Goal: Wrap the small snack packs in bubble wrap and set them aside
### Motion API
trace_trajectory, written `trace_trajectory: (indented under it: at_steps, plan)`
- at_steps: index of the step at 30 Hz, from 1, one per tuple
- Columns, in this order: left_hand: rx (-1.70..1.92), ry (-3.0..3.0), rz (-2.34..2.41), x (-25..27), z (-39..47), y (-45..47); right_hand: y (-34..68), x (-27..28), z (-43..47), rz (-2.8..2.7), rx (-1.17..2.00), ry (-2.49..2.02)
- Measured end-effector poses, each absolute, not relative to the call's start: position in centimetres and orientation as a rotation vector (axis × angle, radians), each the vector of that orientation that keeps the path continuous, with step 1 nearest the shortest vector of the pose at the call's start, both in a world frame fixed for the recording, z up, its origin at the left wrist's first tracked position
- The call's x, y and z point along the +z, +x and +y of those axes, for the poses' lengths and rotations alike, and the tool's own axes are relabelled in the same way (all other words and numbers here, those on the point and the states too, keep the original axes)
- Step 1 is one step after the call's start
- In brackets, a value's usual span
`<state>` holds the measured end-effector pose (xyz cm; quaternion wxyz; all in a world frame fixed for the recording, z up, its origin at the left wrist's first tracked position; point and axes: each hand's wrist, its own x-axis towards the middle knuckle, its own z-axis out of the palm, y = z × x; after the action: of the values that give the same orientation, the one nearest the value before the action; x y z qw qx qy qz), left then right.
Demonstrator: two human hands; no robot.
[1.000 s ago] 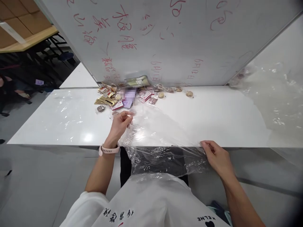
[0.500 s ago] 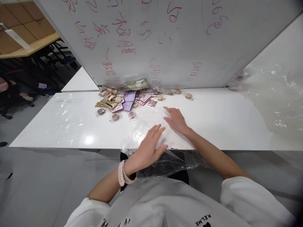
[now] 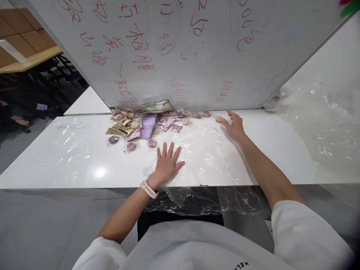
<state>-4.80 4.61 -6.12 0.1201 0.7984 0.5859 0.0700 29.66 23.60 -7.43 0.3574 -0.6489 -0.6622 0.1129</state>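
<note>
Brown boxes [image 3: 35,38] rest on a wooden table [image 3: 33,61] left of a whiteboard [image 3: 202,75].

One head-worn camera gives the view. It looks forward and down from above the shirt [image 3: 191,243] at the near side, sees the left hand [image 3: 166,165] and right hand [image 3: 235,128] quite closely, and faces the whiteboard [image 3: 208,63] at the far side.

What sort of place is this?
Probably an office or classroom-like workroom, though I can't say which. Clues: a whiteboard with red handwriting, clear plastic film over a white table, and what look like stacked cardboard boxes behind.
</note>
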Motion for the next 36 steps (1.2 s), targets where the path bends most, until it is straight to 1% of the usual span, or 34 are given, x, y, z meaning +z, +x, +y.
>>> trace_trajectory:
  at_steps: [3,6,11,16,21,26,28,31,32,34,36]
  plan:
    - [0.237,2.353,1.715,-6.5,4.4,-4.8,27.8,-7.5,26.2,-2.031,0.199,-1.597]
    - [0.254,2.364,1.722,-6.5,4.2,-4.9,25.5,-7.5,28.1,-2.174,0.132,-1.63]
    - [0.203,2.358,1.74,-6.1,4.4,-4.8,24.6,-7.4,29.1,-2.152,0.027,-1.705]
    - [0.205,2.336,1.731,-6.3,4.5,-4.8,27.9,-7.5,27.5,-2.195,-0.134,-1.775]
    - [0.242,2.329,1.723,-6.5,4.5,-4.8,30.0,-6.2,25.6,-2.207,-0.137,-1.866]
    - [0.221,2.343,1.68,-6.3,4.7,-4.9,27.5,-3.0,22.9,-2.057,-0.074,-1.804]
    - [0.21,2.348,1.642,-6.1,5.0,-5.1,25.4,-1.9,20.4,-2.074,0.112,-1.692]
    - [0.256,2.314,1.579,-5.7,6.0,-5.4,21.8,-1.5,15.6,-2.265,0.791,-1.367]
    - [0.303,2.283,1.573,-5.5,6.5,-5.5,20.8,-1.6,14.1,-2.358,0.967,-1.255]
    - [0.444,2.197,1.623,-5.2,7.4,-5.6,19.5,-1.9,12.0,-2.516,1.128,-1.064]
    - [0.583,2.127,1.741,-4.9,8.4,-5.6,19.2,-2.1,11.7,-2.551,1.111,-0.968]
